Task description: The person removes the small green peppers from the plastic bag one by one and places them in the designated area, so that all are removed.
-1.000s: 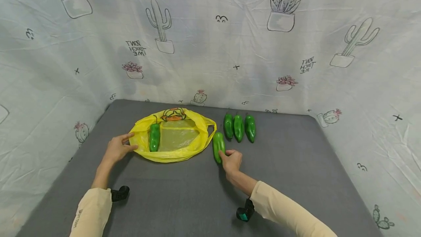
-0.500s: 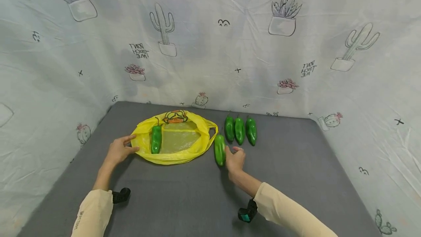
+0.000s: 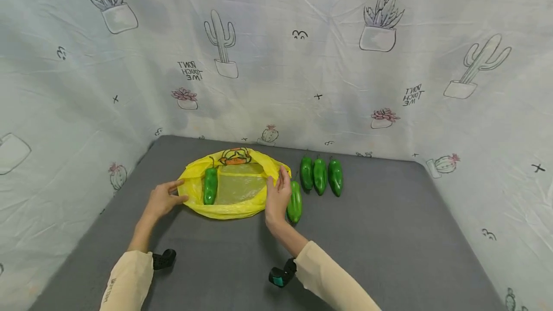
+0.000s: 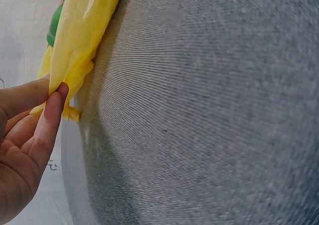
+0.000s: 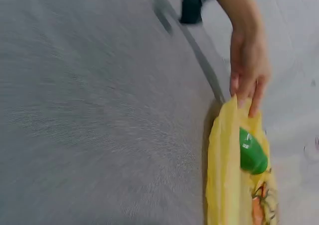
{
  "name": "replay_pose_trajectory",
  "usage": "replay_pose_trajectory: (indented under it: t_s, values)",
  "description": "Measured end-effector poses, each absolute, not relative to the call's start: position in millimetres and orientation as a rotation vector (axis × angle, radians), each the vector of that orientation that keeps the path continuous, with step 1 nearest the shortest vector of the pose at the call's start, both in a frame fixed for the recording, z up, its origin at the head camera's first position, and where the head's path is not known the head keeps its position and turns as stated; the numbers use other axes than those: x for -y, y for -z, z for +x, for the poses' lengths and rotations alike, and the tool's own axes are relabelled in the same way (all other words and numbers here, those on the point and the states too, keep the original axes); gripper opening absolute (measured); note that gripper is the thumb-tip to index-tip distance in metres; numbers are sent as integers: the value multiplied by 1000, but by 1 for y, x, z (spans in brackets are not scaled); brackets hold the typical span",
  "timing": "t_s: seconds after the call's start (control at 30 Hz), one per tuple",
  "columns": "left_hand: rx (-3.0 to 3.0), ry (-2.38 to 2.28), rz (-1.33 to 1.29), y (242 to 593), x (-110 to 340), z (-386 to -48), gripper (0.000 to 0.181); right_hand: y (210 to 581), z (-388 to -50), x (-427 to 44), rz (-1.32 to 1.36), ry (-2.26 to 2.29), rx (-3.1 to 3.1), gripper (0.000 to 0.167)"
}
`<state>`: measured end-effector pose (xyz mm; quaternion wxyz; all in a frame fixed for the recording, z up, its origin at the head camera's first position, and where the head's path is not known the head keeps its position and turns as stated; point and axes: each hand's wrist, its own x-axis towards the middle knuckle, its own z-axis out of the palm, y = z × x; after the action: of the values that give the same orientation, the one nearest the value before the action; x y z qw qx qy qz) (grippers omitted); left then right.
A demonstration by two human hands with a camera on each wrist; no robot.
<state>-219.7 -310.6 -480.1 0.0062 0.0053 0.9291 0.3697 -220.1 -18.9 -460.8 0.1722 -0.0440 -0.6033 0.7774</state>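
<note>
A yellow plastic bag (image 3: pixel 233 212) lies on the table with its mouth spread wide, and one green pepper (image 3: pixel 210 186) is inside at its left. My left hand (image 3: pixel 163 199) holds the bag's left rim; the left wrist view shows thumb and fingers (image 4: pixel 50 110) pinching the yellow film. At the bag's right rim is my right hand (image 3: pixel 278 198), fingers raised and fairly straight, with nothing gripped. Whether it touches the film I cannot tell. Just right of it lies another green pepper (image 3: pixel 295 203), partly covered by the hand. The right wrist view shows the left hand (image 5: pixel 249 68) at the bag.
Behind and to the right, three green peppers (image 3: pixel 320 176) lie side by side on the grey table (image 3: pixel 380 234). A white printed cloth (image 3: pixel 259 37) hangs around the table's back and sides. A black wrist camera (image 3: pixel 282 273) sits on the right forearm.
My right hand has let go of the pepper beside the bag and moved left to the bag's right rim. The left hand keeps its hold; the peppers stay in place.
</note>
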Motion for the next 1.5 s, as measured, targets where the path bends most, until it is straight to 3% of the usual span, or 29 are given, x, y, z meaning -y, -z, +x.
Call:
replay_pose_trajectory:
  t_s: [0.17, 0.47, 1.23, 1.5]
  values:
    - [-2911, -1175, 30, 483, 313, -215, 59, 487, -231, 53, -30, -2270, 1553, 42]
    - [-2911, -1169, 2, 488, 320, -202, 60, 518, -229, 97, 49, -2306, 1544, 46]
    - [-2928, -1213, 0, 477, 309, -211, 58, 484, -236, 118, -42, -2177, 1580, 43]
    - [-2915, -1261, 15, 475, 307, -215, 57, 505, -250, 148, -83, -2207, 1586, 47]
